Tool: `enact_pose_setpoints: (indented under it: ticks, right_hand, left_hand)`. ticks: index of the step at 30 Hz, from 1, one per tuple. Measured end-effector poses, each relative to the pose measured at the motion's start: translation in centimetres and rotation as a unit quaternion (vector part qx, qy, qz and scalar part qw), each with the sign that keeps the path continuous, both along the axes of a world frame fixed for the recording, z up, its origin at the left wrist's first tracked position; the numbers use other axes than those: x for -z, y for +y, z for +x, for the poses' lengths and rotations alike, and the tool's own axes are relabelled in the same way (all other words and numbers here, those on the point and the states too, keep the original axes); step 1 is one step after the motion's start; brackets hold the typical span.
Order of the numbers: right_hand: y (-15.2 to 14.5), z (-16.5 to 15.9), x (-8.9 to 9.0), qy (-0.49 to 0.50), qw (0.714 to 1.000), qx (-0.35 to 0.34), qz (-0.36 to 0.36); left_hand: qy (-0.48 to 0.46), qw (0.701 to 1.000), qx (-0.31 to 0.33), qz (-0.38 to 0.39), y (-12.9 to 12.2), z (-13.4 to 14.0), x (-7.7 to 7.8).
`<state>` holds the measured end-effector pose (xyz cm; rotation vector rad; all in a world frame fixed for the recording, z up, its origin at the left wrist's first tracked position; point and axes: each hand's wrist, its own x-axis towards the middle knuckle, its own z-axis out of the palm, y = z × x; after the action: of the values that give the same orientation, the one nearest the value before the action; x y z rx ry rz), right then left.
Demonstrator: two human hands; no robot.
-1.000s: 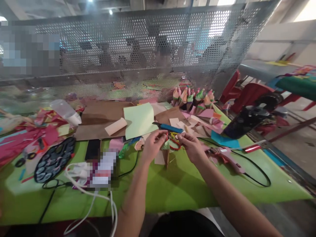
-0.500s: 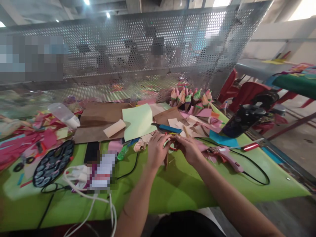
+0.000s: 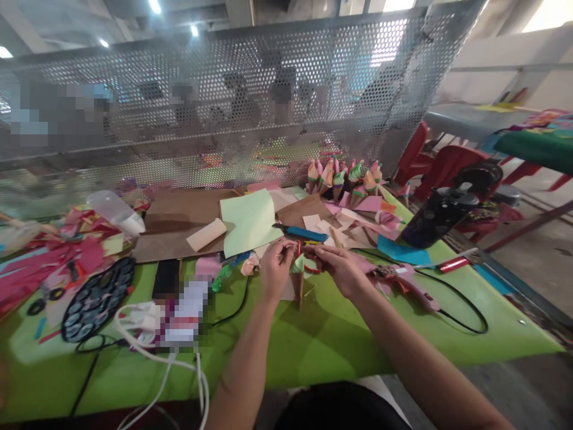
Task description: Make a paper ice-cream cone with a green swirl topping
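Note:
Near the middle of the table, my left hand [image 3: 276, 266] has its thumb and fingers pinched together at the top of a small brown paper cone [image 3: 299, 292]. Light green paper [image 3: 299, 264] shows at the cone's upper end, and its tip points down. Facing it from the right, my right hand [image 3: 341, 267] has its fingers closed near the green paper; what they pinch is too small to tell. A red curved piece [image 3: 312, 270] shows between the hands. A blue-handled cutter [image 3: 307, 233] lies just beyond my fingers.
A pink glue gun [image 3: 418, 286] with black cord lies to the right. Finished paper cones [image 3: 339, 179] stand at the back. A light green sheet [image 3: 249, 221], a black palette [image 3: 96, 298], white cables [image 3: 134, 316] and a dark bottle [image 3: 441, 215] surround the work area.
My hands have moved slightly apart, the left one shifting left with its fingers lifted. More of the cone and its green paper now shows between them.

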<state>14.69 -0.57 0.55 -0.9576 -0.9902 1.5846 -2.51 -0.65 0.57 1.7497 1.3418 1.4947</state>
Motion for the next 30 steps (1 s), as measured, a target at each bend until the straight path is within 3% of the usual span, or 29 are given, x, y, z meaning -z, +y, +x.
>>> enact_pose_setpoints:
  ticks: [5, 12, 17, 22, 30]
  right_hand:
    - [0.23, 0.18, 0.39, 0.04, 0.999, -0.013, -0.013]
    - [0.37, 0.31, 0.65, 0.063, 0.997, -0.031, -0.017]
    - [0.39, 0.42, 0.53, 0.068, 0.996, -0.049, -0.01]
    - [0.36, 0.37, 0.44, 0.071, 0.996, -0.049, -0.004]
    - [0.41, 0.35, 0.48, 0.081, 0.996, -0.039, -0.01]
  left_hand:
    - [-0.038, 0.997, 0.008, -0.06, -0.17, -0.1, -0.16]
    - [-0.055, 0.994, 0.043, -0.083, -0.3, 0.05, 0.34]
    - [-0.083, 0.99, 0.065, -0.089, -0.31, 0.28, -0.31]
    - [-0.151, 0.974, 0.097, -0.136, -0.11, 0.36, -0.54]
    - [-0.236, 0.95, 0.115, -0.169, 0.32, 0.39, 0.41]
